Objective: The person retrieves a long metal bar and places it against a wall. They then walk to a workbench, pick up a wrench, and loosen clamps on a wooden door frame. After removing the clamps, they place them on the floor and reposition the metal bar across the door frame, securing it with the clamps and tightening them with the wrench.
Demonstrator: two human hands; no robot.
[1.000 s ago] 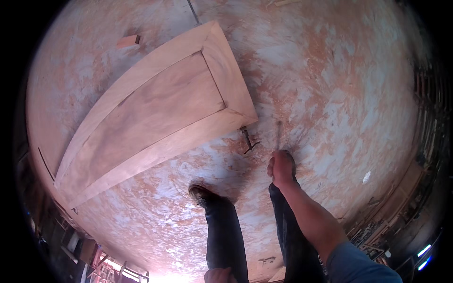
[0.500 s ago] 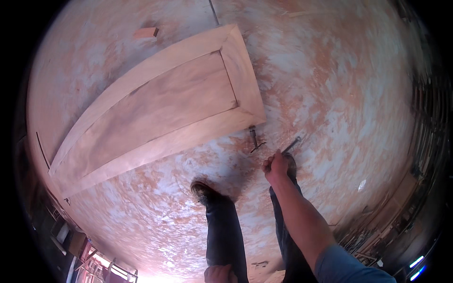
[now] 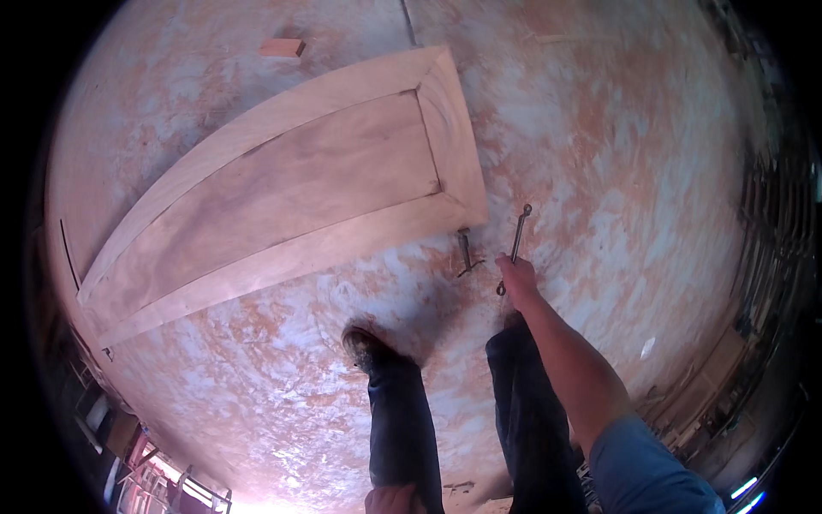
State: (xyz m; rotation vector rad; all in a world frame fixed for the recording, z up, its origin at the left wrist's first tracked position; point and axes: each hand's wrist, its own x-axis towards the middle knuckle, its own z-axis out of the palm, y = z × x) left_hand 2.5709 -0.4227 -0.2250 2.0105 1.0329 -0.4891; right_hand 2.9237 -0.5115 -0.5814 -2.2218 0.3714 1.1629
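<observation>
My right hand [image 3: 518, 279] is closed round the shank of a long metal wrench [image 3: 521, 231] with rounded ends. One end points away from me and the other shows below my fist. Just left of that hand, a clamp screw with a cross handle [image 3: 465, 250] sticks out from the near edge of a framed wooden panel [image 3: 317, 184]. The panel has one long curved side and tapers to the left. At the lower edge, my left hand [image 3: 391, 499] lies against my left leg; its fingers are hardly visible.
A reddish block [image 3: 282, 47] lies beyond the panel. A thin bar [image 3: 408, 21] runs out from its far corner. My left shoe [image 3: 361, 347] stands on the blotchy floor [image 3: 274, 385] near the panel. Stacked wood pieces [image 3: 719, 377] line the right side.
My right hand has moved slightly up and right, and the wrench has swung to point more straight ahead. My right leg has shifted. The view has moved a little.
</observation>
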